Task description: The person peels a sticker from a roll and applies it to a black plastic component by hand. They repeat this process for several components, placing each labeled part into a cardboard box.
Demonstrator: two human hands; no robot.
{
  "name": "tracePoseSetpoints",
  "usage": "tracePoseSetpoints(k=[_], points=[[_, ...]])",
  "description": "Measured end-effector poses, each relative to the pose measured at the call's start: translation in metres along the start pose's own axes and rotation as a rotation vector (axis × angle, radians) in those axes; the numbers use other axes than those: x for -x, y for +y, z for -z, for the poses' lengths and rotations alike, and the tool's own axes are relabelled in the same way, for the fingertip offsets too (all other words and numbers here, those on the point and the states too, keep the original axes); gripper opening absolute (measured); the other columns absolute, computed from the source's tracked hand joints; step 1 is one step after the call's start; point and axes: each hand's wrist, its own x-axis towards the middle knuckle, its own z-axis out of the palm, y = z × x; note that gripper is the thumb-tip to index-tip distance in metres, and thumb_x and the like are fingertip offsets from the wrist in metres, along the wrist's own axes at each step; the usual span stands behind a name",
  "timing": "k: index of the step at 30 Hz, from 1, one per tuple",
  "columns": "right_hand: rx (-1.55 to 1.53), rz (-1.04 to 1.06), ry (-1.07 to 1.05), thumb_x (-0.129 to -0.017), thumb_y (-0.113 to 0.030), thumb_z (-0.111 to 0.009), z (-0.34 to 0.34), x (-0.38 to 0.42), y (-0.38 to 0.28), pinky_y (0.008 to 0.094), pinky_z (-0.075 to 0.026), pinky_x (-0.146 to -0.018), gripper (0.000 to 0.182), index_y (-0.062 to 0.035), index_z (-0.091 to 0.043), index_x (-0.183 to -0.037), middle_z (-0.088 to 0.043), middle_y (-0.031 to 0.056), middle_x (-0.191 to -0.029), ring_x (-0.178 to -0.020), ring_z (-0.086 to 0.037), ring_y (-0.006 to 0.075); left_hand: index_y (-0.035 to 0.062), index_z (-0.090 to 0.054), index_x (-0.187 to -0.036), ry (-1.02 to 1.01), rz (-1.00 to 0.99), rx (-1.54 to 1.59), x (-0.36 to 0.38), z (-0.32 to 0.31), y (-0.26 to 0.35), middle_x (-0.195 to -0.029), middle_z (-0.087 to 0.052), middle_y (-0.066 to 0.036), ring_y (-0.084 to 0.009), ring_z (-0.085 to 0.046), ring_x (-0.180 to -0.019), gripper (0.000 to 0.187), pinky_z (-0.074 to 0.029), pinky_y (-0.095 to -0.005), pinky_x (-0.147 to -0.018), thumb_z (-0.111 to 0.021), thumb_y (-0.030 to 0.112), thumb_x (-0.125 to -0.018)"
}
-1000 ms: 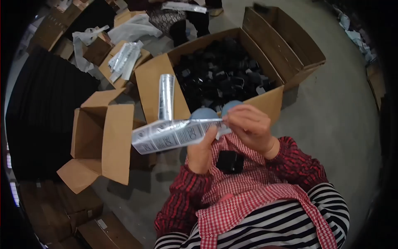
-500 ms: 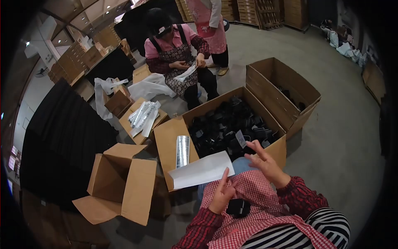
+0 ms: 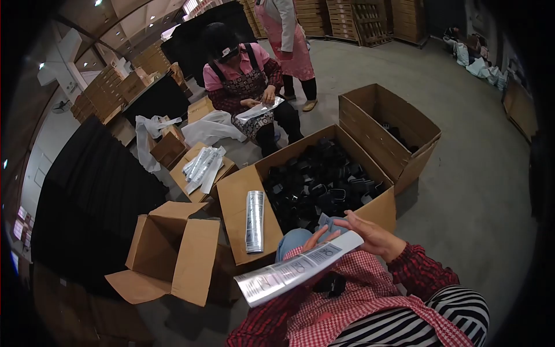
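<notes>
A silver sheet of printed labels [image 3: 295,269] lies tilted across my left hand [image 3: 321,238], whose fingers show past its upper edge and hold it. The palm and wrist are hidden beneath. My right hand [image 3: 373,236] is at the sheet's right end, with a small label [image 3: 325,220] at its fingertips. On the checked apron in my lap rests a black item [image 3: 330,284], partly covered by the sheet. Just beyond my hands, a large carton [image 3: 370,217] holds many black items [image 3: 318,179]. A silver roll of labels [image 3: 254,222] lies on its left flap.
An empty open carton [image 3: 193,260] stands at left. Behind it, a smaller box bears more label sheets [image 3: 202,168]. Another open carton [image 3: 376,139] adjoins the large one. A seated co-worker [image 3: 243,75] handles a silver sheet; another person [image 3: 286,40] stands behind.
The label sheet has been lifted off the carton flap and turned from its white side to its printed side. My right hand and the small label have moved down and closer to my left hand.
</notes>
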Motion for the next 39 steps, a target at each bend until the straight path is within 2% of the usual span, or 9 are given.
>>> tracePoseSetpoints(k=[3, 5, 8, 9, 11, 22, 29, 31, 39], points=[[0.016, 0.17, 0.046, -0.086, -0.016, -0.063, 0.002, 0.001, 0.011, 0.0319, -0.047, -0.092, 0.097, 0.0001, 0.013, -0.142, -0.015, 0.0157, -0.149, -0.121, -0.047, 0.0254, 0.0059, -0.053, -0.126, -0.053, -0.468, -0.321, -0.012, 0.015, -0.019, -0.142, -0.036, -0.019, -0.0373, -0.025, -0.135, 0.047, -0.022, -0.0506, -0.109, -0.059, 0.032, -0.087], [0.006, 0.258, 0.122, -0.077, 0.003, -0.069, 0.001, -0.003, 0.015, 0.0318, -0.048, -0.091, 0.106, -0.0025, 0.014, -0.143, -0.015, 0.0148, -0.149, -0.118, -0.048, 0.0244, 0.0055, -0.054, -0.124, 0.035, -0.371, -0.347, -0.012, 0.016, -0.007, -0.142, -0.035, -0.021, -0.0378, -0.03, -0.133, 0.048, -0.022, -0.0519, -0.108, -0.062, 0.031, -0.084], [0.255, 0.322, 0.265, -0.077, 0.007, -0.066, 0.0, -0.005, 0.023, 0.0326, -0.048, -0.091, 0.104, -0.0037, 0.013, -0.143, -0.015, 0.0141, -0.15, -0.12, -0.045, 0.0252, 0.0023, -0.056, -0.118, 0.2, 0.316, -0.305, 0.026, 0.017, 0.019, -0.134, -0.044, -0.02, -0.0345, -0.051, -0.117, 0.045, -0.041, -0.0425, -0.097, -0.069, 0.021, -0.08], [0.229, 0.386, 0.315, -0.076, 0.01, -0.064, 0.025, -0.016, 0.046, 0.032, -0.051, -0.087, 0.103, -0.0035, 0.014, -0.143, -0.015, 0.0136, -0.149, -0.112, -0.05, 0.024, -0.0016, -0.058, -0.109, 0.339, 0.865, 0.068, 0.042, 0.005, 0.018, -0.114, -0.058, -0.018, -0.0267, -0.061, -0.1, 0.029, -0.049, -0.0347, -0.086, -0.059, 0.019, -0.088], [0.183, 0.391, 0.372, -0.077, 0.01, -0.064, 0.042, -0.019, 0.064, 0.0331, -0.051, -0.087, 0.103, -0.0031, 0.013, -0.143, -0.014, 0.0136, -0.149, -0.113, -0.05, 0.025, 0.0021, -0.057, -0.109, 0.536, 0.929, 0.963, 0.105, -0.019, 0.003, -0.101, -0.061, -0.01, -0.0151, -0.061, -0.088, 0.025, -0.052, -0.0263, -0.071, -0.063, 0.015, -0.088], [0.087, 0.52, 0.555, -0.075, 0.01, -0.067, 0.047, -0.029, 0.07, 0.0386, -0.054, -0.083, 0.101, -0.0044, 0.004, -0.145, -0.015, 0.0159, -0.145, -0.121, -0.045, 0.0307, 0.0018, -0.054, -0.113, 0.165, 1.061, 0.495, 0.092, -0.058, 0.028, -0.107, -0.059, -0.01, -0.0164, -0.06, -0.089, 0.029, -0.052, -0.0265, -0.072, -0.063, 0.014, -0.087], [0.186, 0.602, 0.68, -0.076, 0.012, -0.063, 0.076, -0.029, 0.085, 0.0358, -0.052, -0.086, 0.098, -0.0074, 0.005, -0.145, -0.018, 0.0149, -0.146, -0.121, -0.044, 0.029, 0.0004, -0.059, -0.108, 0.23, 1.164, 0.5, 0.093, -0.037, 0.091, -0.096, -0.063, -0.005, -0.0108, -0.061, -0.086, 0.029, -0.05, -0.022, -0.072, -0.067, 0.001, -0.08], [0.143, 0.534, 0.685, -0.078, 0.011, -0.062, 0.092, -0.032, 0.09, 0.0351, -0.051, -0.087, 0.096, -0.0078, 0.004, -0.145, -0.021, 0.0199, -0.144, -0.122, -0.043, 0.0288, -0.0001, -0.063, -0.099, 0.528, 1.26, 0.964, 0.103, -0.013, 0.118, -0.09, -0.064, -0.004, -0.0099, -0.061, -0.077, 0.021, -0.05, -0.022, -0.068, -0.068, -0.001, -0.078], [0.566, 0.484, 0.545, -0.075, 0.006, -0.068, 0.046, -0.012, 0.075, 0.0393, -0.051, -0.091, 0.092, -0.0019, -0.006, -0.142, -0.013, 0.02, -0.145, -0.13, -0.034, 0.0323, 0.0063, 0.011, -0.145, 0.635, 0.544, 0.61, 0.095, 0.05, 0.201, -0.113, -0.059, -0.02, -0.0247, -0.062, -0.098, 0.093, -0.048, -0.0363, -0.089, -0.053, -0.009, -0.079]])
